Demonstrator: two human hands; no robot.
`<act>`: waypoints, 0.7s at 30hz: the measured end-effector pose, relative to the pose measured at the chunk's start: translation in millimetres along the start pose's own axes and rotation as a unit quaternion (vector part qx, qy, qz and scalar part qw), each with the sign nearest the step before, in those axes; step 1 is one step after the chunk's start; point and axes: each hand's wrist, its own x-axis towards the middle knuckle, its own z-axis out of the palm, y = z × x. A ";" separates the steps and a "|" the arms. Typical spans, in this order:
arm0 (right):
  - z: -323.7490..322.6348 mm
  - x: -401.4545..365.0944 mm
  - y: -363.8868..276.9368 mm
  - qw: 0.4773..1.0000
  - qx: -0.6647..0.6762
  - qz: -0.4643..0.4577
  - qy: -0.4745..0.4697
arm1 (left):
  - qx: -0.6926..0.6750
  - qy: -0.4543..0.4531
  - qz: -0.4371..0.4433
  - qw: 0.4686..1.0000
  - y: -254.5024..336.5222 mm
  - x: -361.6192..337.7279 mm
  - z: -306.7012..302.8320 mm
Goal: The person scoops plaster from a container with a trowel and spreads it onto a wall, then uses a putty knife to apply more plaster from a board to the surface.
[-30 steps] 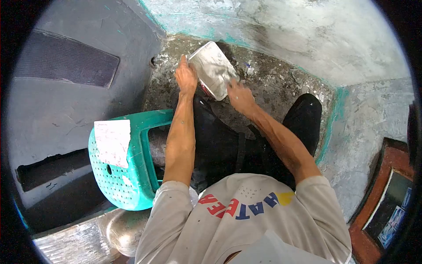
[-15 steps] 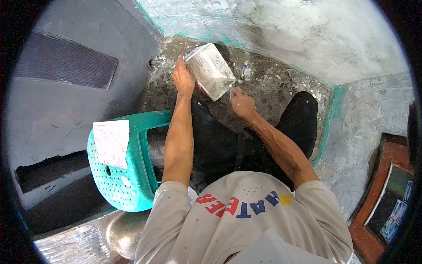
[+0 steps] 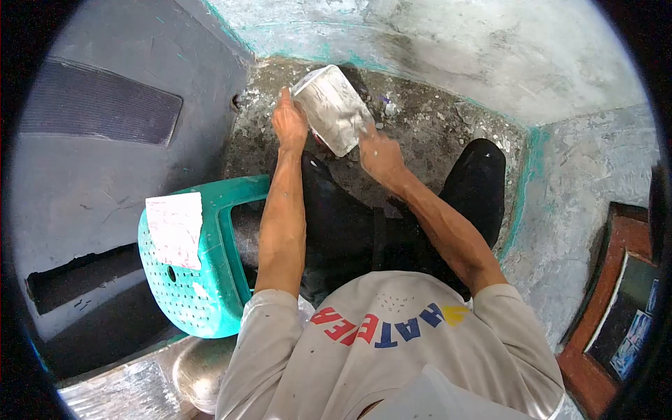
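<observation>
The person crouches over a rubble-strewn floor (image 3: pixel 434 133) in a corner of rough, teal-edged wall (image 3: pixel 455 56); both arms reach forward to a white, plaster-smeared plastic tub (image 3: pixel 330 105), which is held in the air above the floor, tilted steeply with its mouth up and away from the body. The left hand (image 3: pixel 288 126) is closed round the tub's near side just below the rim, fingers wrapped and gripping; the right hand (image 3: pixel 378 155) is pressed to the tub's lower end, touching it, but its fingers are hidden behind the back of the hand, so whether they clasp the tub or only push at it cannot be told. To the person's left a green plastic stool (image 3: pixel 210 280) lies on its side with a sheet of paper (image 3: pixel 173 227) on it; a metal bowl (image 3: pixel 199 367) sits behind it, well apart from the hands. The likeliest trouble is a slip; the tub's skin looks slick or dusty with plaster, and one wrapped hand carries most of it, so a hard push from the right hand could twist it free and drop it onto the rubble, or tip out whatever it holds.
</observation>
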 end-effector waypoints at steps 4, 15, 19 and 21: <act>17.4 19.1 7.0 0.999 -0.020 -0.024 0.026 | 0.011 -0.027 -0.007 1.000 -4.2 -2.2 3.4; 30.4 -0.7 14.6 0.996 -0.025 -0.018 0.081 | 0.008 -0.004 0.036 0.999 -0.3 1.0 6.4; 26.3 -18.6 19.9 0.999 -0.028 -0.003 -0.031 | -0.005 -0.006 0.003 1.000 -2.1 -1.1 9.0; 16.4 -10.8 22.5 0.999 -0.024 0.011 -0.044 | -0.004 -0.004 0.016 1.000 1.4 4.0 8.5</act>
